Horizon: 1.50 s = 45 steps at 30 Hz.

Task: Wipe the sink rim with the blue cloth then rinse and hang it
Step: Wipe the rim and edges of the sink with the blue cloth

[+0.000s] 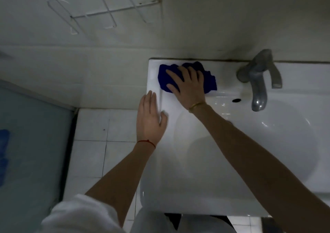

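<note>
On the sink's back-left corner lies the blue cloth (187,76), bunched and crumpled, flat against the white rim just short of the wall joint. Right hand (188,86) sits on top of it, palm down, fingers spread and mostly straight, pressing the cloth to the rim; no pinch or curl around the fabric visible. Thin gold bangle (196,105) at that wrist. Right forearm crosses diagonally over the basin from lower right.

Left hand (150,117) lies flat on the left rim of the sink (178,161), near the cloth but apart from it, fingers straight and together, pointing toward the wall, thumb out toward the basin side. It holds nothing. Red string bracelet (146,142) at the wrist; white sleeve (80,215) pushed up near the elbow at bottom left.

Sink is white, glossy, oval basin set to the right. Overflow hole (236,100) shows dark on the back basin wall. Grey metal faucet (259,79) stands on the back rim, well to the right of the cloth, spout reaching down over the basin.

White wire rack (107,13) with looped hooks is mounted on the wall above and left of the sink. White floor tiles (100,134) with dark grout lie left of the sink. Pale blue surface (32,152) fills the far left edge, too blurred to identify.
</note>
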Each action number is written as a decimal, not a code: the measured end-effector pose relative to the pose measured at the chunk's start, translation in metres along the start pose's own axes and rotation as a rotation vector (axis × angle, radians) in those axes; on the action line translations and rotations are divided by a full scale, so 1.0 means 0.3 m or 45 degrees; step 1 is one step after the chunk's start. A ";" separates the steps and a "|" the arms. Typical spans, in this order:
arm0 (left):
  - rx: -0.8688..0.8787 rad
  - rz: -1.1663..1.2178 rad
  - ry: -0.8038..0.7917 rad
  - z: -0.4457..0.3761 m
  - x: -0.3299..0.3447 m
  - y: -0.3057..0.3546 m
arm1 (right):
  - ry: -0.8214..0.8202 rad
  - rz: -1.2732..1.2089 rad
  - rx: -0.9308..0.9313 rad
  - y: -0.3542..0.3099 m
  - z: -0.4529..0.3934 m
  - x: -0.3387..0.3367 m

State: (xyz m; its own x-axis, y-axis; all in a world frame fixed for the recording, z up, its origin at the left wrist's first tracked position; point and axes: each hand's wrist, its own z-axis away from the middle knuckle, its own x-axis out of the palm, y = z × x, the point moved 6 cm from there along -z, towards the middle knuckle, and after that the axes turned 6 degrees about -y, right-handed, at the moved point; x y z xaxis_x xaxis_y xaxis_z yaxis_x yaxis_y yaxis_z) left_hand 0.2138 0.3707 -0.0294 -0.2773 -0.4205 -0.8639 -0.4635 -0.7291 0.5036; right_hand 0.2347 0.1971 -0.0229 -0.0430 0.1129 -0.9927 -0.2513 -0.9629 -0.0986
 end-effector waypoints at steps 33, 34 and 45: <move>-0.020 0.001 0.005 -0.008 -0.011 0.020 | 0.066 -0.101 -0.166 0.175 0.020 -0.009; -0.015 0.007 0.004 -0.009 -0.012 0.021 | 0.098 -0.108 -0.093 0.237 0.029 -0.012; -0.037 -0.017 0.010 -0.009 -0.001 0.013 | -0.044 -0.158 -0.297 -0.026 -0.012 0.018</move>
State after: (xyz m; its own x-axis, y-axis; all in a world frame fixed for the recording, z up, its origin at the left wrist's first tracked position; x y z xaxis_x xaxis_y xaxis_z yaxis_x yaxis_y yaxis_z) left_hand 0.2142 0.3665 -0.0272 -0.2644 -0.4150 -0.8706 -0.4421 -0.7501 0.4918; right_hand 0.2399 0.2045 -0.0278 -0.0601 0.2378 -0.9694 -0.0269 -0.9712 -0.2366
